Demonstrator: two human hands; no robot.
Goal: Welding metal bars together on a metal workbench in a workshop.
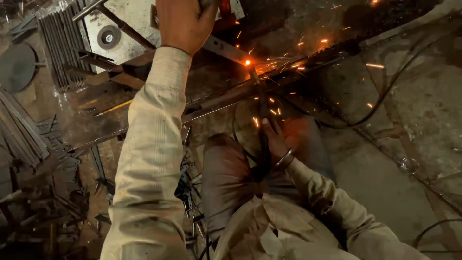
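My left hand [185, 21] is raised at the top of the view, closed around a metal piece [224, 48] that slants down toward a glowing weld spot [247, 62]. My right hand [274, 137], with a metal bangle on the wrist, grips a dark welding electrode holder [263, 120] whose rod reaches up to the glowing spot. Orange sparks scatter around a long steel bar [231, 96] lying diagonally across the floor. My bent knees show below the bar.
Stacks of grey metal strips [19, 130] lie at the left. A bundle of thin rods [60, 43] and a round disc [109, 37] sit at the top left. A black cable [385, 94] curves across the concrete floor at the right. Scrap metal pieces [190, 192] litter the floor.
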